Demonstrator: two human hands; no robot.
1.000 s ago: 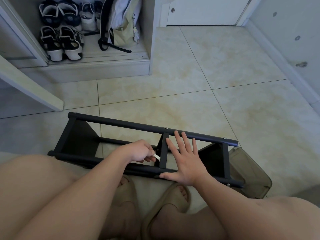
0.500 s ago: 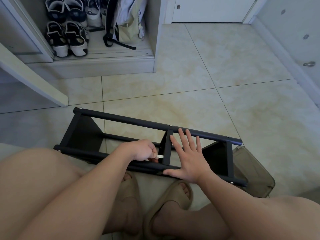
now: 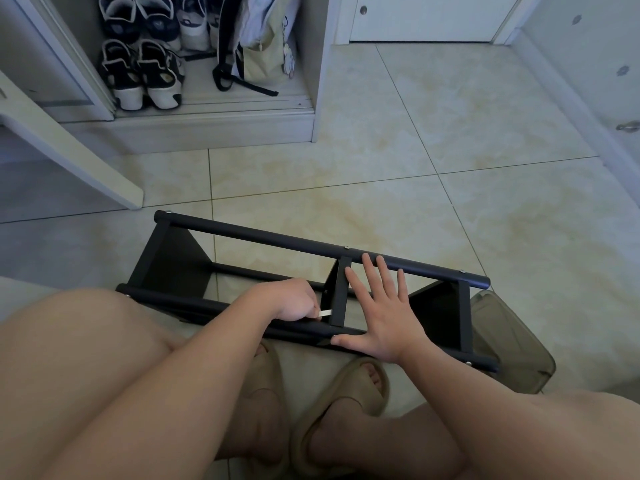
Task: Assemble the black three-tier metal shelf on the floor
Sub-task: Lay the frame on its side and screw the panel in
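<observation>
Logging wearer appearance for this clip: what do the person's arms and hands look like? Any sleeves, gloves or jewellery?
The left arm and right arm are bare as far as the frame shows, with no sleeves. The left hand and right hand have no gloves, and no rings, watch or wristbands are visible. The feet wear tan slide sandals.

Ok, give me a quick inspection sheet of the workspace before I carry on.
Surface: beige tiled floor.
Job's things: black shelf lying on its side; small silver tool at its middle crosspiece.
Clutter: translucent brown bin beside the shelf's right end.
Hands: left hand grips the tool; right hand flat, fingers spread, on the shelf.
Cables: nothing seen.
Surroundings: shoes and bag in an open cupboard; white door beyond.
</observation>
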